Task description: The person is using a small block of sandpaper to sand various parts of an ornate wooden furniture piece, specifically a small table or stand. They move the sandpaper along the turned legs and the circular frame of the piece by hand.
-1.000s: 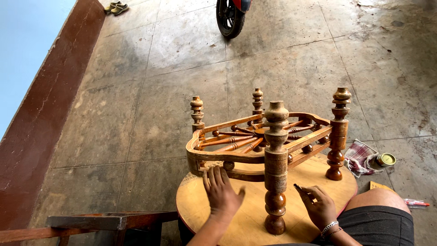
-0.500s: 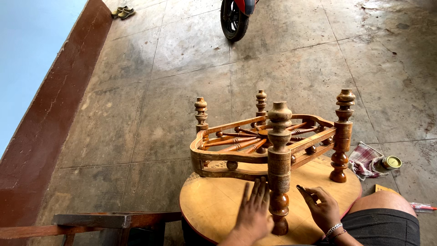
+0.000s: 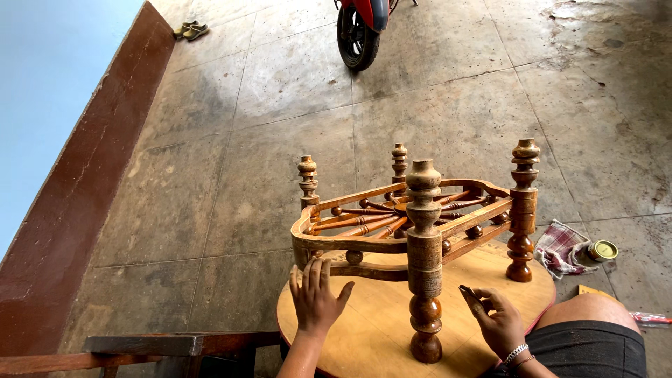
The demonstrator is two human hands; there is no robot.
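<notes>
Upturned round wooden table sits before your knees on the concrete floor, turned legs up, spoked frame between. Your left hand lies spread flat on it; your right hand pinches a small dark piece.

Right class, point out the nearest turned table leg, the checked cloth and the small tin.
nearest turned table leg [image 3: 424, 260], head view, square middle block
checked cloth [image 3: 562, 248], head view, centre fold
small tin [image 3: 603, 250], head view, lid

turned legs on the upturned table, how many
4: nearest leg between the hands, right leg, far leg, left leg. None seems hidden.
</notes>
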